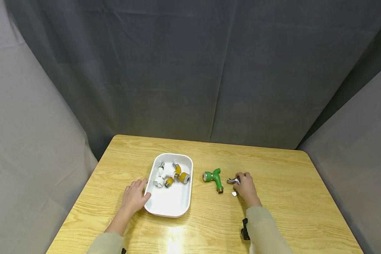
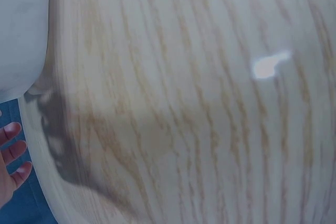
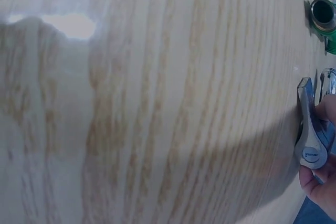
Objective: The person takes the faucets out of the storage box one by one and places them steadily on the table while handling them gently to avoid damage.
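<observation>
My left hand (image 1: 134,195) is at the left rim of a white tray (image 1: 168,210), fingers spread and loosely bent, the thumb at the rim. In the left wrist view its fingertips (image 2: 13,150) show below the tray's corner. White tap parts (image 1: 159,180) and yellow tap parts (image 1: 183,177) lie in the tray's far half. To the right, my right hand (image 1: 246,187) grips a chrome lever tap (image 3: 312,129) at the table, partly covered by the fingers. The tap's round end carries a blue label. Just left of that hand lies a green tap (image 1: 216,178).
The wood-grain table (image 1: 304,211) reaches back to a dark grey curtain (image 1: 177,70). Light grey cloth panels stand at the left (image 1: 35,123) and right (image 1: 352,141). Lamp glare shows on the table's near part.
</observation>
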The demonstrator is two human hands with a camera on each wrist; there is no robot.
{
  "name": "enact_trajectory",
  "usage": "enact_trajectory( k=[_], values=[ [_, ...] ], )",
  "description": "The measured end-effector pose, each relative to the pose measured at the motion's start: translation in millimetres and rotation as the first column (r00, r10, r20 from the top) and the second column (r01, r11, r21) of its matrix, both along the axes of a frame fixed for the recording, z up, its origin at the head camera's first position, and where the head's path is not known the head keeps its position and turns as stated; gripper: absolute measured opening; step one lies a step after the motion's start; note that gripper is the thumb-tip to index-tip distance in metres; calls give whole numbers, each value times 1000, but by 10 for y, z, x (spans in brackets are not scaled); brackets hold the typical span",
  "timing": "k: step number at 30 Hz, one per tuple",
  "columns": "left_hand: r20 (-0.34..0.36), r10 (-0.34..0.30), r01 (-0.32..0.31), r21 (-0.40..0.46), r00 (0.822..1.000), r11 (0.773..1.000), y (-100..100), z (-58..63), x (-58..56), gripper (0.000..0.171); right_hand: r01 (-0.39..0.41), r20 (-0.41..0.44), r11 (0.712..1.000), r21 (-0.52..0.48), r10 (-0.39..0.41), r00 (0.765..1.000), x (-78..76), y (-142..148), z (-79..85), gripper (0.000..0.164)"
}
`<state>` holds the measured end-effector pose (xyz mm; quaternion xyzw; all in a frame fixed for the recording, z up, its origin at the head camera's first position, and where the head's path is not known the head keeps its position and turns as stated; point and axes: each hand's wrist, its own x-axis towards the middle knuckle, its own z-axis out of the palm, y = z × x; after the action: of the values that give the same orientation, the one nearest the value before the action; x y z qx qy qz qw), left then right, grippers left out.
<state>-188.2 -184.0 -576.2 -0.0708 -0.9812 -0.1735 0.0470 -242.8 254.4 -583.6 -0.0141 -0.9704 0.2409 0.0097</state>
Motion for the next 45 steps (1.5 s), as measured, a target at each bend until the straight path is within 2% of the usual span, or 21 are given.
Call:
enact_trajectory(
  k=[7, 29, 37, 45],
  values=[
    [-3, -3, 3, 0, 1000, 1000, -2, -6, 4, 51, -2, -1, 1000, -22, 2, 1000, -5, 24, -39, 42],
    [-6, 3, -3, 0, 1000, 1000, -8, -33, 1, 52, 18, 51, 999, 27, -19, 999, 16, -8, -36, 44],
    [-19, 2, -2, -4, 1000, 1000, -7, -34, 0, 52, 27, 90, 999, 41, -30, 995, 49, -35, 71, 61],
    [-23, 0, 0, 1, 1000, 1000, -9, -35, 5, 51, 54, 61, 998, 25, -55, 997, 2, -159, 271, 75]
  ],
)
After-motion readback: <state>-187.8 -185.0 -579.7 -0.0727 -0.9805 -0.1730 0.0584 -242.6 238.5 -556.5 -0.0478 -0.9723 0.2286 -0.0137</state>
